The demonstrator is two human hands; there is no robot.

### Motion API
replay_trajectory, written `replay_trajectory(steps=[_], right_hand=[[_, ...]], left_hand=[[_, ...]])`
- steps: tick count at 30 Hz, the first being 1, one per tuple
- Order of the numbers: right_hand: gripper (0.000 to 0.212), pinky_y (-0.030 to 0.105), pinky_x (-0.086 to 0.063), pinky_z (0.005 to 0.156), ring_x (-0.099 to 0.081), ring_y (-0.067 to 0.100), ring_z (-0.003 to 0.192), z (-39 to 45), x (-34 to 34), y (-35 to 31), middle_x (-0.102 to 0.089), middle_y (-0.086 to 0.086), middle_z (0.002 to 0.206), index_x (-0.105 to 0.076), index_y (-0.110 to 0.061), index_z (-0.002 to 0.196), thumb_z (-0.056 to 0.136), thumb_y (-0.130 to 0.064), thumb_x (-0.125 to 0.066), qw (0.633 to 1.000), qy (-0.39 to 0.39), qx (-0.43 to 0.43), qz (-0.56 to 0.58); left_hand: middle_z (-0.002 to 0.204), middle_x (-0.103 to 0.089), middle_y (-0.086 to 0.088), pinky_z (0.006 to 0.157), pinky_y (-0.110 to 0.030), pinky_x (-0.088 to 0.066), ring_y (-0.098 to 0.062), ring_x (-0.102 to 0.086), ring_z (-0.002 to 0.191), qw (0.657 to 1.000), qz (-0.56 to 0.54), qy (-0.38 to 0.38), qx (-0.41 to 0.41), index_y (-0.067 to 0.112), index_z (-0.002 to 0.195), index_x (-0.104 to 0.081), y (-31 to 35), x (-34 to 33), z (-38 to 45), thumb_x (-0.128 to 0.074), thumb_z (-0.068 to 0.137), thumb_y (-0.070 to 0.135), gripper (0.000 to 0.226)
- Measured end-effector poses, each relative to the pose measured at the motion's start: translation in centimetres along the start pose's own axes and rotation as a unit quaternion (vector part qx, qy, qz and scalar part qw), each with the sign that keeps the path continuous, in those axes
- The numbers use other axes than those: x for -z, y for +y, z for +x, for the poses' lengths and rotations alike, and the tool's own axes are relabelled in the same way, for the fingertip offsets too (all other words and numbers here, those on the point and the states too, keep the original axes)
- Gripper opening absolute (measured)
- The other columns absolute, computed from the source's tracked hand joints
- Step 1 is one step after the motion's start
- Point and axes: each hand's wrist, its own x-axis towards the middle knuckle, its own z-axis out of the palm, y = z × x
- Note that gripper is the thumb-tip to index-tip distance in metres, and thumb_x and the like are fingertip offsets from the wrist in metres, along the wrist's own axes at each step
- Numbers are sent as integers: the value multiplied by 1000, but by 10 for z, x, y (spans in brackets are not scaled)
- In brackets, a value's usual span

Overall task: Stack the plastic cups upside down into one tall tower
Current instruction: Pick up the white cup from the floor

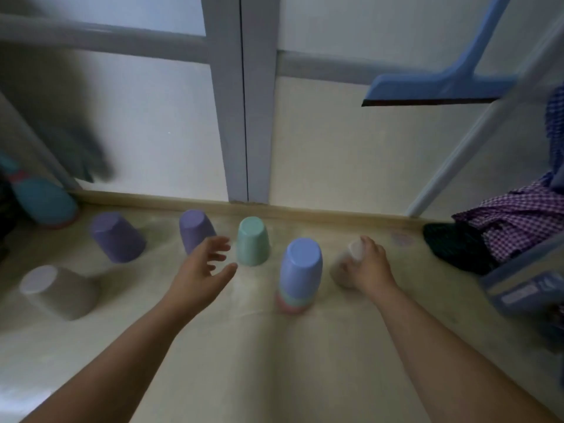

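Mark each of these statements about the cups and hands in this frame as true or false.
1. The right hand grips a beige cup. True.
2. The left hand holds the green cup. False: it is open and empty, beside that cup.
3. The stack has a blue cup on top. True.
4. All cups are already stacked. False: two purple cups and a grey cup stand apart.

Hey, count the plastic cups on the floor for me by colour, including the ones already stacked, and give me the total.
Purple plastic cups: 2
Beige plastic cups: 2, one in the right hand
Mint green plastic cups: 2, one loose, one in the stack
Blue plastic cup: 1, top of stack
Pink plastic cup: 1, bottom of stack
Total: 8
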Motion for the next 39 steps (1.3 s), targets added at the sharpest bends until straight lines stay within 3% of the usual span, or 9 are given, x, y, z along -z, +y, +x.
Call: replay_trajectory(steps=[4, 8, 14, 17, 20, 26, 34, 37, 39], right_hand=[[66, 37, -38, 97, -47, 43, 113, 0, -16, 8, -41, 29, 128, -37, -6, 132, 74, -9, -69, 999, 39, 7, 24], [67, 30, -34, 95, -45, 38, 118, -4, -5, -1, -43, 26, 130, -38, -7, 132, 73, -10, -70, 998, 37, 5, 50], [70, 35, -44, 97, -54, 21, 109, -34, 85, -73, -54, 1, 123, -39, -29, 129, 69, -23, -74, 976, 125, 95, 149], [64, 28, -49, 81, -58, 13, 94, -65, 120, -115, -55, -18, 104, -44, -34, 119, 65, -25, -76, 964, 101, 157, 191], [58, 23, -51, 71, -57, 7, 92, -80, 115, -137, -57, -20, 104, -47, -37, 111, 62, -26, -77, 964, 13, 194, 183], [64, 18, -40, 82, -55, 11, 97, -82, 43, -115, -58, -6, 110, -45, -30, 113, 59, -21, -79, 974, -83, 188, 95], [73, 23, -40, 98, -51, 7, 111, -78, 36, -103, -55, -9, 123, -41, -36, 122, 62, -22, -80, 973, -101, 169, 116], [75, 30, -40, 103, -51, 8, 113, -79, 35, -102, -54, -8, 126, -41, -35, 126, 63, -21, -80, 972, -99, 168, 128], [76, 28, -39, 103, -51, 7, 113, -79, 34, -102, -53, -9, 127, -41, -33, 127, 63, -20, -80, 973, -92, 168, 129]], left_hand=[[108, -59, 2, 83, -31, -46, -15, -58, 97, 999, 17, 4, 32, 26, 107, -49, -22, 4, -5, -68, 75, 15, 39], [108, -57, 1, 82, -31, -45, -18, -58, 97, 998, 21, 11, 53, 17, 113, -51, -25, 2, 5, -68, 75, 15, 41], [107, -58, -3, 80, -30, -41, -19, -55, 92, 999, 3, 23, 36, 12, 115, -51, -5, -2, 21, -66, 76, 12, 42], [109, -57, -3, 82, -31, -43, -20, -56, 94, 1000, 6, 20, 22, 11, 117, -51, 3, 0, 23, -66, 77, 12, 43], [109, -57, -3, 80, -29, -42, -19, -55, 93, 1000, 14, 18, 12, 11, 117, -51, 6, 2, 28, -66, 77, 13, 43], [119, -55, -8, 83, -29, -43, -18, -53, 98, 998, 54, -14, 8, 10, 122, -47, -3, 3, 45, -69, 74, 13, 52], [142, -40, -12, 104, -39, -38, -29, -42, 127, 992, 52, -105, 44, 11, 136, -28, -17, -26, 96, -78, 63, 14, 88], [132, -47, -21, 96, -39, -39, -35, -46, 118, 994, 47, -78, 67, 4, 129, -36, -19, -45, 108, -78, 62, 7, 79], [125, -52, -22, 88, -36, -40, -35, -50, 112, 995, 33, -56, 74, 3, 123, -41, -21, -53, 108, -77, 63, 5, 70]])
